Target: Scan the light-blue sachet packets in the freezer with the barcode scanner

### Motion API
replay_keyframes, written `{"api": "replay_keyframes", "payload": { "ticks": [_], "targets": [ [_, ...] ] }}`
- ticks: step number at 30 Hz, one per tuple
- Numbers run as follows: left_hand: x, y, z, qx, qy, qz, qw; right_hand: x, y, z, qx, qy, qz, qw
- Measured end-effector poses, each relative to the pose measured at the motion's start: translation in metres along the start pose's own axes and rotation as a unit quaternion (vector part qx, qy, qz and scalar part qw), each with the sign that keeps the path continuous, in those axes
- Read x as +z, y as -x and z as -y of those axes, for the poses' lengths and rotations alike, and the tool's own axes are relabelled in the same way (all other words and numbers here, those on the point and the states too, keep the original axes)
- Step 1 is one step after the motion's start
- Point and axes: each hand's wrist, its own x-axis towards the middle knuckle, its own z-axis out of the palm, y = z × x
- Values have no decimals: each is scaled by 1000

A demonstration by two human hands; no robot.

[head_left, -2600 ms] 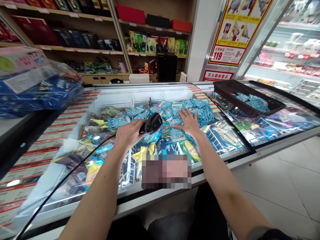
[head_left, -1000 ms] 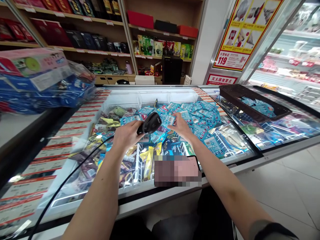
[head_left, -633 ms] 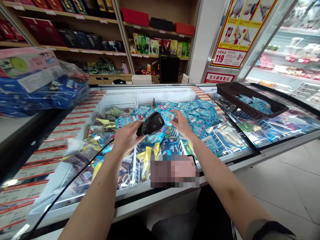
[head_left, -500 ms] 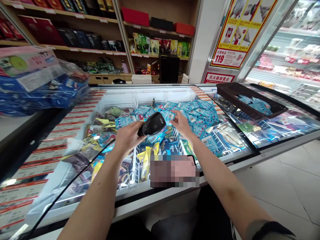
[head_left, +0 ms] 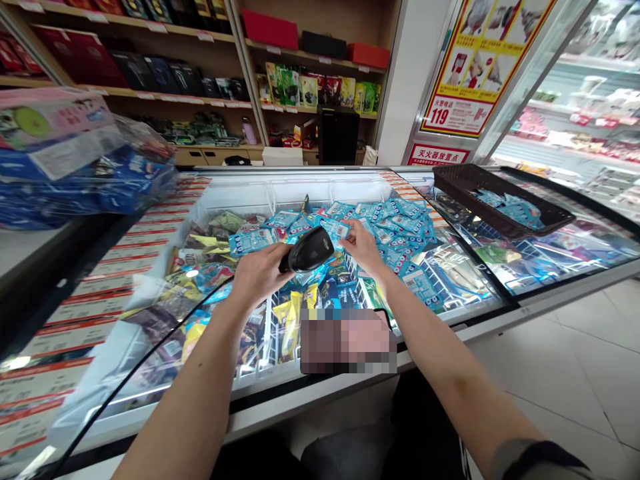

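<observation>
My left hand [head_left: 260,272] is closed around the handle of a black barcode scanner [head_left: 313,250], its cable running down to the lower left. The scanner's head points right, toward a light-blue packet [head_left: 336,230] with a barcode on it. The edge of that packet is pinched between the thumb and fingers of my right hand [head_left: 361,243]. More light-blue packets [head_left: 400,223] lie spread under and beyond my right hand, on the chest freezer's top.
Beneath the freezer's glass are wire baskets with colourful ice cream packs [head_left: 290,323]. A dark basket [head_left: 450,187] holding light-blue packets sits at right. Plastic-wrapped boxes [head_left: 65,160] stand at left. A pixelated object [head_left: 347,343] lies on the front edge. Shelves [head_left: 220,100] stand behind.
The barcode scanner in my left hand has shifted very slightly right and down. My right hand stays nearly still with the light-blue packet.
</observation>
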Motion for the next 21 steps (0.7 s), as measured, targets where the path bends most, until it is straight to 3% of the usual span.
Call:
{"api": "replay_keyframes", "payload": {
  "ticks": [8, 14, 21],
  "targets": [
    [-2, 1, 12, -47, -26, -24, 998, -12, 2, 8, 14, -46, -63, 997],
    [-2, 2, 18, -93, -68, -22, 993, -31, -6, -14, 79, 12, -177, 981],
    [-3, 2, 21, -98, -72, -20, 992, -45, -1, -26, 122, 157, -233, 952]
  ]
}}
